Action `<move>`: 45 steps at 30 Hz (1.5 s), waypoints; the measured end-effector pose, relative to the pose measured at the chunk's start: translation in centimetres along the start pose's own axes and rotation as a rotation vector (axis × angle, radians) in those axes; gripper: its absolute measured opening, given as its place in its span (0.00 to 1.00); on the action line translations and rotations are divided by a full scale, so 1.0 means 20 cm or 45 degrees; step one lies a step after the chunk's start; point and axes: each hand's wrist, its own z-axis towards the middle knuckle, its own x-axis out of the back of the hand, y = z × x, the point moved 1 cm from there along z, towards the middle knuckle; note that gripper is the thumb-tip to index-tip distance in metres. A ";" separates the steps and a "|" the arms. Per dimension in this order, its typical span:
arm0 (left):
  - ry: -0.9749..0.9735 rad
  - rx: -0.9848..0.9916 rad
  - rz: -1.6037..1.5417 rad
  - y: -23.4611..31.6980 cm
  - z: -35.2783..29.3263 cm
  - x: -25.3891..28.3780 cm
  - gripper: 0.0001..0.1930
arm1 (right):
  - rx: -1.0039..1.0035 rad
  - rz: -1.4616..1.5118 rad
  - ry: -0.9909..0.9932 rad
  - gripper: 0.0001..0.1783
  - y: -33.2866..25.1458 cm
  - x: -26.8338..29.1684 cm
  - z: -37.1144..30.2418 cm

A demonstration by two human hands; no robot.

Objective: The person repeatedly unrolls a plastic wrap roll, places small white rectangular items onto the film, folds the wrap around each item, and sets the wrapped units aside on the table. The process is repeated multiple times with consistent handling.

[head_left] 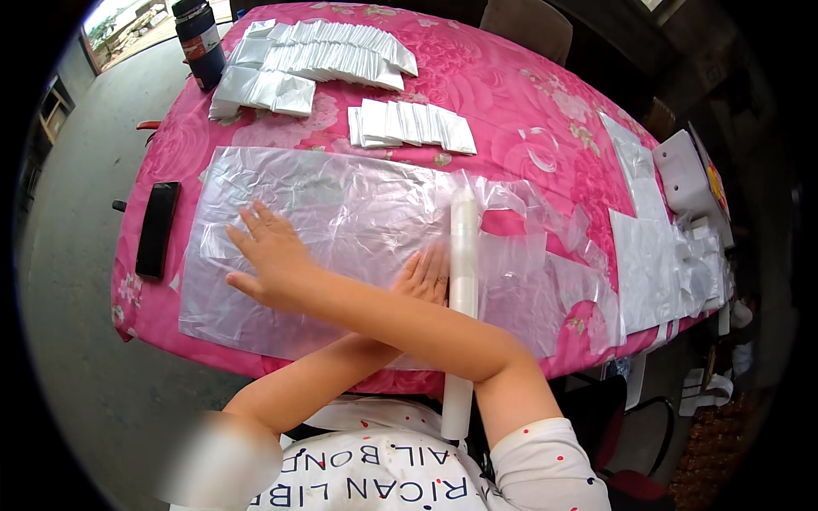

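A large clear plastic bag (341,192) lies spread flat on the pink table, its strap-like handle ends toward the right. My forearms cross, the right one passing over the left. My right hand (271,255) is at the bag's left part, open with fingers spread, on or just above the film. Beside the roll, my left hand (423,274) lies flat on the bag, fingers stretched out. A long whitish roll (463,247) lies across the bag, its near end reaching past the table edge toward my body. Part of that roll is hidden under my right forearm.
Folded plastic bags in rows (341,55) and a smaller row (411,126) lie at the back. A black phone (158,230) is at the left, a dark bottle (199,47) at the back left. Flat bags (652,272) and a white container (686,175) occupy the right edge.
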 end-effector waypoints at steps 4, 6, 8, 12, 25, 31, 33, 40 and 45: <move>0.167 0.118 -0.427 0.02 0.00 0.08 0.29 | 0.079 -0.261 0.221 0.33 0.20 0.35 -0.34; 0.081 0.124 -0.463 0.03 0.00 0.14 0.29 | -0.027 -0.394 0.347 0.31 0.34 0.51 -0.55; -0.149 0.017 -0.150 0.02 0.01 0.15 0.29 | -0.228 -0.411 0.434 0.30 0.47 0.63 -0.79; -0.181 0.043 -0.026 0.02 0.03 0.15 0.30 | -0.567 -0.498 0.218 0.28 0.67 0.77 -1.20; -0.215 0.071 -0.050 0.02 0.02 0.14 0.33 | -0.209 -0.656 0.221 0.25 0.29 0.81 -1.37; -0.115 0.088 -0.288 -0.02 -0.03 0.20 0.36 | -0.066 -0.437 -0.191 0.31 0.22 0.66 -1.33; -0.076 0.132 -0.407 -0.08 -0.08 0.30 0.37 | -0.049 -0.409 -0.226 0.31 0.21 0.65 -1.27; 0.121 0.430 -0.418 -0.48 -0.44 0.65 0.29 | 0.274 0.187 -0.574 0.30 -0.12 0.33 -0.67; 0.266 0.783 -0.616 -0.58 -0.79 0.91 0.25 | 0.377 0.677 -0.512 0.26 -0.32 0.32 -0.45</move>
